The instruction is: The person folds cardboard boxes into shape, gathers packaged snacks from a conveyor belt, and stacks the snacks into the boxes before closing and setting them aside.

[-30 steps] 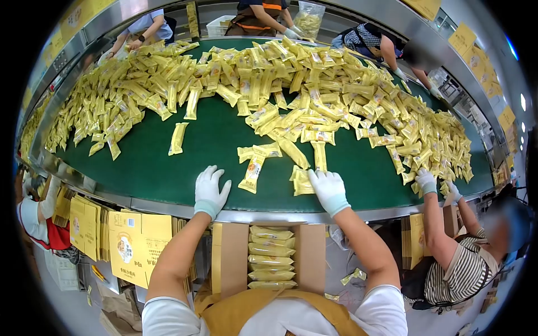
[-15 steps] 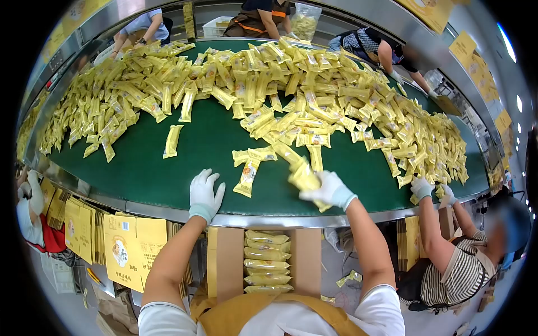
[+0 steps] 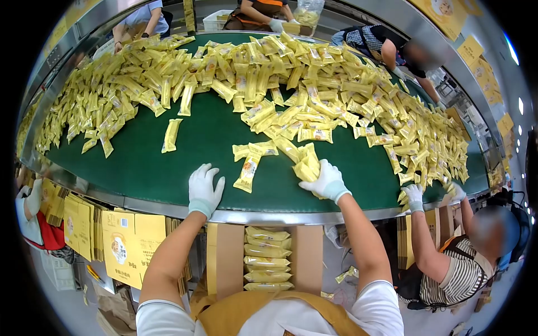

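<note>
Bunched since earlier, packets (image 3: 306, 161) are gripped by the right hand (image 3: 325, 182), left hand (image 3: 205, 190) splayed, loose packets (image 3: 247, 172) between.

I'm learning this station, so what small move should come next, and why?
I'd probably bring the left hand across to steady the bunch of yellow packets. The right hand alone grips that bunch on the green belt, while the left, fingers spread, holds nothing. The open carton below contains a row of similar packets.
</note>
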Action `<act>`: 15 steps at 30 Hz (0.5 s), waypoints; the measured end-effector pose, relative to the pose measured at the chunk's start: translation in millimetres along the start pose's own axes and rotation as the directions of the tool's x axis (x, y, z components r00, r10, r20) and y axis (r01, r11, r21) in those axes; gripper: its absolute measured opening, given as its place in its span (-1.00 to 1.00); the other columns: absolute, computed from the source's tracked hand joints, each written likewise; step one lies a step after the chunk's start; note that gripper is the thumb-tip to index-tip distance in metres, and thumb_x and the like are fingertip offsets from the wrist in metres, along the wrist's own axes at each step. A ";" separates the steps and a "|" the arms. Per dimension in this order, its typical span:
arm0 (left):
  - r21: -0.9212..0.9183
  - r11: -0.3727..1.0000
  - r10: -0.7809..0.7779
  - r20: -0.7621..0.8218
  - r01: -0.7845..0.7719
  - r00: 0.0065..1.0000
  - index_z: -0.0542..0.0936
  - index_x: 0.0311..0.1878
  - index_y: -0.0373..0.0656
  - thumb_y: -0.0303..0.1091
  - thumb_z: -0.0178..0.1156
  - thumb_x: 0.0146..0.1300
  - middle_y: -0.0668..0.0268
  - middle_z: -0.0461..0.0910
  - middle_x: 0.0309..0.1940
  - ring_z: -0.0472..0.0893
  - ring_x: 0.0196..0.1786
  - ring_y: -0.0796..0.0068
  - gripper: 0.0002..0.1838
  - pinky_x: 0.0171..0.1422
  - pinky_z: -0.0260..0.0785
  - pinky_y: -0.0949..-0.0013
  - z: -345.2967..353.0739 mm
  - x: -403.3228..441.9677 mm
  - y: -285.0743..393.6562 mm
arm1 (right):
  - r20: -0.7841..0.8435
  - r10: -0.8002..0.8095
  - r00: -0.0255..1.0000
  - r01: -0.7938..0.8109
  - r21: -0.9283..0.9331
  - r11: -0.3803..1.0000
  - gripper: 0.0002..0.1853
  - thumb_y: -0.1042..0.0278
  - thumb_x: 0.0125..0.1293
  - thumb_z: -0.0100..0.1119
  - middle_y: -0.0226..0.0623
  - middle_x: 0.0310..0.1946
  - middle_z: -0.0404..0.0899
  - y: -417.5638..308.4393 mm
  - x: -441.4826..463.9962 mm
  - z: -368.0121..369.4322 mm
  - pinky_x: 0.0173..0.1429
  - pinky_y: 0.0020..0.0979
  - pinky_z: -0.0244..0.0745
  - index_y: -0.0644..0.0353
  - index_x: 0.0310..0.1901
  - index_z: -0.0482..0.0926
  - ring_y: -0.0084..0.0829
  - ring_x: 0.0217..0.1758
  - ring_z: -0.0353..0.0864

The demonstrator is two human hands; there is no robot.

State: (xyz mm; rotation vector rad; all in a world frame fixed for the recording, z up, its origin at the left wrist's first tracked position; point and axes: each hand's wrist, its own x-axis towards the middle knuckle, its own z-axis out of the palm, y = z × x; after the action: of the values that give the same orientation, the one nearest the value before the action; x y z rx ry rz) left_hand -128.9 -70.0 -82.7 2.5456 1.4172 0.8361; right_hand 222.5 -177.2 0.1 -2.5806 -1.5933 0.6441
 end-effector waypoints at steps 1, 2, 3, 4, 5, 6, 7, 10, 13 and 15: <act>-0.018 1.000 -0.008 -0.003 0.008 1.000 0.61 0.06 -0.13 -0.18 0.28 0.30 0.07 0.55 0.19 0.47 0.33 0.00 -0.66 0.46 0.22 0.01 1.5 0.0 -1.0 | -0.032 -0.042 0.999 0.043 0.032 0.999 0.03 -0.35 -0.14 0.52 0.09 0.10 0.58 9.3 -6.3 3.5 0.35 -0.15 0.43 0.35 0.18 0.40 0.05 0.26 0.53; -0.016 1.000 -0.009 -0.003 0.009 1.000 0.61 0.06 -0.13 -0.18 0.28 0.30 0.07 0.55 0.19 0.47 0.34 0.01 -0.66 0.46 0.22 0.01 2.3 -0.8 -1.3 | -0.014 -0.031 0.999 0.033 0.130 0.991 0.01 -0.31 -0.13 0.54 0.08 0.08 0.59 20.3 -9.1 4.6 0.33 -0.17 0.45 0.36 0.18 0.40 0.02 0.23 0.56; -0.014 1.000 -0.009 -0.004 0.009 1.000 0.62 0.06 -0.13 -0.18 0.28 0.30 0.08 0.55 0.19 0.47 0.34 0.01 -0.66 0.46 0.22 0.01 2.7 -0.9 -1.3 | 0.003 -0.023 1.000 0.021 0.227 0.974 0.00 -0.28 -0.12 0.56 0.08 0.06 0.60 29.9 -11.6 3.0 0.31 -0.18 0.47 0.37 0.17 0.40 -0.02 0.21 0.59; -0.010 1.000 -0.009 -0.007 0.009 1.000 0.62 0.05 -0.13 -0.19 0.28 0.30 0.08 0.55 0.19 0.46 0.34 0.01 -0.67 0.46 0.22 0.01 2.6 -0.4 -0.9 | 0.020 -0.016 1.000 0.009 0.322 0.947 -0.02 -0.24 -0.11 0.58 0.08 0.04 0.62 37.4 -13.3 1.3 0.29 -0.20 0.49 0.39 0.17 0.41 -0.05 0.18 0.61; -0.014 1.000 -0.015 -0.003 0.015 1.000 0.62 0.06 -0.13 -0.19 0.27 0.29 0.09 0.55 0.20 0.46 0.35 0.02 -0.66 0.46 0.22 0.01 1.9 -0.1 -0.4 | 0.016 -0.011 1.000 0.001 0.547 0.837 -0.07 -0.14 -0.06 0.61 0.06 0.03 0.63 43.7 -15.5 -0.1 0.21 -0.26 0.55 0.45 0.15 0.41 -0.19 0.09 0.67; -0.012 1.000 -0.015 -0.002 0.015 1.000 0.62 0.06 -0.13 -0.19 0.28 0.29 0.09 0.55 0.19 0.46 0.35 0.02 -0.66 0.46 0.23 0.01 2.1 -0.1 0.0 | -0.015 -0.018 1.000 0.023 0.628 0.778 -0.10 -0.12 -0.01 0.60 0.03 0.01 0.64 45.3 -15.3 -2.1 0.18 -0.29 0.57 0.47 0.15 0.42 -0.24 0.05 0.68; -0.010 1.000 -0.014 -0.003 0.014 1.000 0.62 0.06 -0.13 -0.18 0.28 0.29 0.09 0.56 0.19 0.46 0.35 0.03 -0.66 0.46 0.23 0.02 2.0 0.2 0.2 | -0.047 -0.022 0.999 0.049 0.702 0.711 -0.14 -0.09 0.04 0.58 -0.01 0.00 0.66 45.6 -12.4 -5.5 0.14 -0.31 0.59 0.49 0.15 0.43 -0.30 0.02 0.69; -0.009 1.000 -0.012 -0.006 0.012 1.000 0.62 0.06 -0.13 -0.18 0.28 0.29 0.09 0.56 0.19 0.47 0.34 0.03 -0.66 0.46 0.23 0.02 3.0 -0.6 -0.8 | 0.024 -0.037 0.999 -0.003 0.879 0.477 -0.26 0.01 0.11 0.57 -0.06 -0.05 0.68 36.4 7.7 -3.7 0.05 -0.35 0.62 0.49 0.11 0.51 -0.40 -0.08 0.70; -0.008 1.000 -0.011 -0.004 0.011 1.000 0.62 0.05 -0.13 -0.18 0.28 0.29 0.08 0.56 0.19 0.47 0.34 0.03 -0.66 0.45 0.24 0.02 1.4 0.1 1.0 | 0.043 0.109 0.993 -0.109 0.676 0.729 -0.02 -0.32 -0.06 0.50 0.09 0.06 0.64 10.0 20.4 18.8 0.20 -0.17 0.54 0.46 0.16 0.53 -0.12 0.08 0.65; -0.008 1.000 -0.015 -0.004 0.015 1.000 0.62 0.05 -0.13 -0.18 0.28 0.29 0.08 0.56 0.19 0.47 0.34 0.03 -0.66 0.45 0.24 0.02 -0.1 0.3 1.2 | -0.071 0.096 0.993 -0.073 0.283 0.956 0.10 -0.51 -0.17 0.45 0.12 0.12 0.60 -13.8 11.6 21.6 0.30 -0.10 0.46 0.39 0.18 0.54 0.03 0.20 0.56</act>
State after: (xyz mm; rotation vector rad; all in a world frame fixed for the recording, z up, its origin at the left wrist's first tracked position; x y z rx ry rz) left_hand -127.9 -70.5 -82.1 2.5255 1.4292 0.8435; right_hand 207.4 -164.6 -19.9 -2.4410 -1.2688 0.7006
